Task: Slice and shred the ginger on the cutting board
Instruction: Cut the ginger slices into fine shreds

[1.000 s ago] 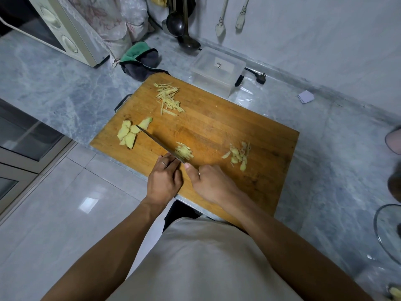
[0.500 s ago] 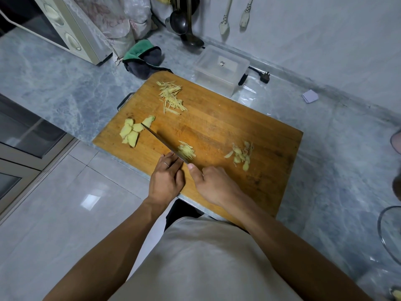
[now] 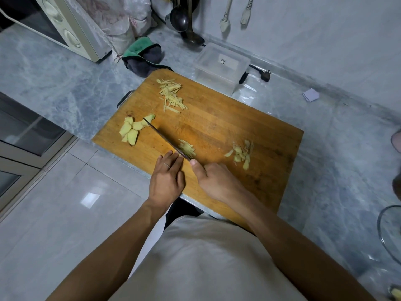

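A wooden cutting board lies on the grey marble counter. Flat ginger slices sit at its left end, and thin ginger shreds lie near the far edge. My right hand grips the knife at the handle, thumb pointing forward. The blade runs diagonally toward the slices. A small pile of cut ginger lies against the blade's right side. My left hand, wearing a ring, rests on the board just left of the blade with fingers extended; what lies under the fingertips is hidden.
Ginger scraps lie on the board's right part. A clear plastic box stands behind the board, next to a plug. A green and grey cloth and a microwave are at the back left. A glass bowl rim shows at right.
Both hands and the knife stay at the same spot near the board's front edge. Only the camera view shifts slightly.
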Available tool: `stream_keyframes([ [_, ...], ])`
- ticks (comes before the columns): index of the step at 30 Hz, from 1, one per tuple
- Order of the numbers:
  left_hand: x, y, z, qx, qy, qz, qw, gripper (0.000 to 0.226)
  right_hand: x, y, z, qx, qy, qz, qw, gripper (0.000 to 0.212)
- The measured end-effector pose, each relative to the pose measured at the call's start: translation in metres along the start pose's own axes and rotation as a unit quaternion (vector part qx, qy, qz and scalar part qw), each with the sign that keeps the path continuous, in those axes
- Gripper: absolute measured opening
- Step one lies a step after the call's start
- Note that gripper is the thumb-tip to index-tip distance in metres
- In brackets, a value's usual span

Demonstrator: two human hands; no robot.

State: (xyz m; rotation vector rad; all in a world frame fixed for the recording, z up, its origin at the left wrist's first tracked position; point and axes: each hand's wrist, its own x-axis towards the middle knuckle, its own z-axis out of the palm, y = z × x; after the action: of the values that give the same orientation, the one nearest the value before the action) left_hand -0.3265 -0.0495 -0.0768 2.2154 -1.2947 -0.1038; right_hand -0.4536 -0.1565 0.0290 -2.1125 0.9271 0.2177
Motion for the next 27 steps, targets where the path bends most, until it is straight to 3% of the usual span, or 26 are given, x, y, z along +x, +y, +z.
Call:
stream_keyframes([
  [17, 0.003, 0.008, -0.011, -0.052, -0.044, -0.056, 0.996, 0.051, 0.011, -0.007, -0.004, 0.02, -0.003, -0.002, 1.0, 0.072],
  [21, 0.003, 0.016, -0.024, -0.11, -0.04, -0.09, 0.989, 0.046, 0.007, -0.003, -0.013, 0.043, -0.004, 0.009, 0.999, 0.073],
  [27, 0.005, 0.025, -0.049, -0.191, 0.068, -0.187, 0.961, 0.032, -0.007, 0.008, -0.027, 0.061, -0.008, -0.007, 0.998, 0.068],
])
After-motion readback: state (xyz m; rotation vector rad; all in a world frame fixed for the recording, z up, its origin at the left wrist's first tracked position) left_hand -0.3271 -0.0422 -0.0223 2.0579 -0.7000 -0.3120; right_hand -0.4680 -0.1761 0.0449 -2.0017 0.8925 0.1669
